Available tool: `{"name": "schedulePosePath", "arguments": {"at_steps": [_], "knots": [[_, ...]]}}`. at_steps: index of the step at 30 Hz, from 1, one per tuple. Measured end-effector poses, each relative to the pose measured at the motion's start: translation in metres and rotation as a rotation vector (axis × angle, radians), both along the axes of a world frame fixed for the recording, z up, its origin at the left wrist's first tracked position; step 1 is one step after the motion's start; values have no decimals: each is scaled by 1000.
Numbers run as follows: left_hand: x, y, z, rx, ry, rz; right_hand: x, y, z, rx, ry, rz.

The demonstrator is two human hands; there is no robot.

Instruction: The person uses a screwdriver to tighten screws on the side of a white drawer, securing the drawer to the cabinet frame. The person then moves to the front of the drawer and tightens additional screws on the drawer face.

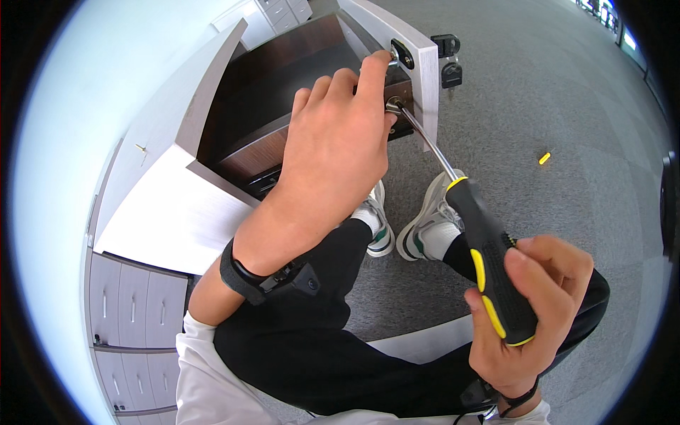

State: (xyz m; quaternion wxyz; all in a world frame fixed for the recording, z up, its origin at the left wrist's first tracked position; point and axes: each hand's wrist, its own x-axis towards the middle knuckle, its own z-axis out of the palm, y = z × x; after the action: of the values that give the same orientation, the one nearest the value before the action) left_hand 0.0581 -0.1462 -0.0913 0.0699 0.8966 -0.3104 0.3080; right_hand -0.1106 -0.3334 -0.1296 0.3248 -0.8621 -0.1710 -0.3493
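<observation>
Screw-driving step in progress, by the look of it: right hand (528,304) wrapped tight round the black-and-yellow handle of a screwdriver (489,262), its long steel shaft running up and left to a tip seated at a metal fitting (392,106) on the inner face of a pale wood-grain drawer front (425,53). Left hand (336,142) reaches across over the open drawer (283,92), fingers curled, index fingertip pressed near the top of the lock hardware just above the tip (looks like it steadies the part; what lies under the palm is hidden, so I cannot tell if it pinches anything). Next move likely calls for keeping the shaft in line with the screw, axial push, and wrist rotation from the right hand while the left holds the fitting from turning; slip risk since the shaft sits at a slant. Drawer is pulled out of a white cabinet (163,205), dark brown interior, near top centre of view. A set of black keys (448,60) hangs from the outer side of the front. Small yellow object (544,158) lies on the grey carpet (567,106), well apart. Black strap (241,273) on the left wrist, sneakers (425,219) below.
</observation>
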Motion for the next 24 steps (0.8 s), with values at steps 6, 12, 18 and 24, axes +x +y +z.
{"name": "schedulePosePath", "arguments": {"at_steps": [6, 12, 18, 24], "knots": [[0, 1, -1, 10, -13, 9, -10, 13, 0, 341, 84, 99], [3, 0, -1, 28, -95, -19, -20, 6, 0, 32, 79, -106], [2, 0, -1, 7, -10, 7, -6, 8, 0, 28, -122, 11], [-1, 0, 0, 8, 0, 4, -7, 12, -6, 378, 3, -151]]}}
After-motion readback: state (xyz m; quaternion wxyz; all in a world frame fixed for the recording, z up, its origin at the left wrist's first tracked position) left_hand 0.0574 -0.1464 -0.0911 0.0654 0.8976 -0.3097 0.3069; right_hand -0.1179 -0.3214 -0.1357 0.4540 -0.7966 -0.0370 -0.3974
